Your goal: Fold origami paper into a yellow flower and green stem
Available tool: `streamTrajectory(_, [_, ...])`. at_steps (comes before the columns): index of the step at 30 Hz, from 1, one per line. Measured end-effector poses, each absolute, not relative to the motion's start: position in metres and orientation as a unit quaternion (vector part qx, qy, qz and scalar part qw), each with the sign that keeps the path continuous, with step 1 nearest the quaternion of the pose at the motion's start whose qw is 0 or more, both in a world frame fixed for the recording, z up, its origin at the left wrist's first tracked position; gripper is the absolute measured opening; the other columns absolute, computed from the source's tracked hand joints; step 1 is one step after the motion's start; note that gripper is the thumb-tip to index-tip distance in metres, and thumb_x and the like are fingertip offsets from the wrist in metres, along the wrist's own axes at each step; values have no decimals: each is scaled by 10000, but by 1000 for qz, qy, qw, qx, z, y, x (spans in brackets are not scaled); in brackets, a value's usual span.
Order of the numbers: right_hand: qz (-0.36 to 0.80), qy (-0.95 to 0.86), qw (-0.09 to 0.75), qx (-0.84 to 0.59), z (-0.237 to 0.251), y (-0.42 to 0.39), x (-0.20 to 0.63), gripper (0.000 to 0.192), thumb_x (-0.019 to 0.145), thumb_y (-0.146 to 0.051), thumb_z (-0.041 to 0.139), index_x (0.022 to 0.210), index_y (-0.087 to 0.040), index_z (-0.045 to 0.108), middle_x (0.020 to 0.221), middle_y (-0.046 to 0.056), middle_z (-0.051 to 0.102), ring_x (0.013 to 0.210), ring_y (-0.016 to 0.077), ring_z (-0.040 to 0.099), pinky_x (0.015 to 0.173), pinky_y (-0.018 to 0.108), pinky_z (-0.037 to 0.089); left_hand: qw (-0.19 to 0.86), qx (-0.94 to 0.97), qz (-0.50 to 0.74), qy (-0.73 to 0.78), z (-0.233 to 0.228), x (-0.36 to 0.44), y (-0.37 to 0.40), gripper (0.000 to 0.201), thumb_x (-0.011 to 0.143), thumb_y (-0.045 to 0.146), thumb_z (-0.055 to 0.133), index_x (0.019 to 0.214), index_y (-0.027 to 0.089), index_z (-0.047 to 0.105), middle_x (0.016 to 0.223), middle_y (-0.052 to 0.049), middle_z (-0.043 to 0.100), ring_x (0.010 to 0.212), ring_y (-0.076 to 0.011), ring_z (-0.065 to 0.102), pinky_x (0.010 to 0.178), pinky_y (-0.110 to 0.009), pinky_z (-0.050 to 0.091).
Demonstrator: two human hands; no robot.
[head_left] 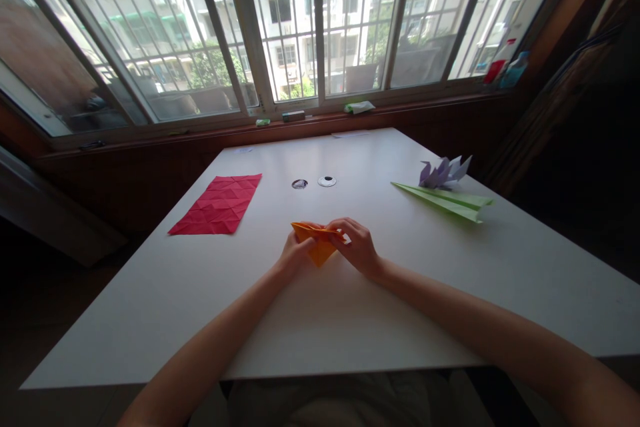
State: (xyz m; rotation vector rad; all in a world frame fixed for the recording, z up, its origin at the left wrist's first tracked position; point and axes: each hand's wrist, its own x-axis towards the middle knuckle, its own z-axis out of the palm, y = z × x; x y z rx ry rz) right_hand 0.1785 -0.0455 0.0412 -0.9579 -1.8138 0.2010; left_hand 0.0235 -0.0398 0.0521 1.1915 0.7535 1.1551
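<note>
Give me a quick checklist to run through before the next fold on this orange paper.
1. Both hands on the orange paper: ok, left hand and right hand pinch it.
2. Paper supported by the white table: ok, it sits low over it.
3. Crease alignment under the fingers: cannot tell.
4. Red creased sheet out of the way: ok, far left.
5. Green paper plane and purple crane apart from the hands: ok.
</note>
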Motion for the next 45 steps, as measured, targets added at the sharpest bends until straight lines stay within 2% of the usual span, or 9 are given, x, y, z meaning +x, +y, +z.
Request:
streamTrajectory(5, [45,-790,488,-369,41,-48,178,96,801,-194,478,831,-226,563,839,34,631,764,149,563,641,249,447,612,504,516,324,51,26,-43,224,624,205,599,841,148,592,860,-51,646,821,-196,592,729,-284,435])
streamTrajectory(11, [-42,-817,479,-318,41,-48,176,112,770,-114,487,785,-204,553,780,26,634,719,138,554,588,229,437,609,463,540,351,49,28,-44,232,629,170,570,851,164,502,856,-24,633,770,-153,591,676,-257,445])
streamTrajectory(17, [-1,-787,512,-344,40,-45,177,103,763,-118,510,806,-204,547,807,36,605,730,133,554,602,230,449,574,516,537,340,49,31,-41,249,614,196,640,824,159,510,791,-6,618,729,-132,590,659,-233,449])
streamTrajectory(28, [58,-750,550,-364,40,-44,176,29,776,-183,530,792,-207,531,766,22,576,675,120,538,591,238,453,586,511,519,354,53,26,-42,177,643,255,648,780,147,618,788,-28,656,759,-157,603,699,-251,451])
streamTrajectory(34, [57,-750,552,-360,37,-45,178,63,770,-184,540,817,-205,504,806,23,577,675,110,541,590,238,459,591,482,525,379,48,24,-40,166,627,262,650,735,141,617,675,-1,635,637,-133,587,599,-225,438])
streamTrajectory(41, [14,-779,537,-324,41,-48,178,102,751,-108,516,742,-205,489,830,32,579,746,126,549,610,245,467,593,473,519,395,50,26,-40,192,611,251,645,753,124,622,696,-20,636,639,-135,588,593,-224,449])
streamTrajectory(45, [1,-806,509,-301,45,-49,176,107,724,-137,565,773,-212,507,908,48,590,825,149,549,650,265,484,590,469,518,404,51,25,-40,154,590,227,644,699,128,601,649,5,614,587,-115,571,561,-212,439])
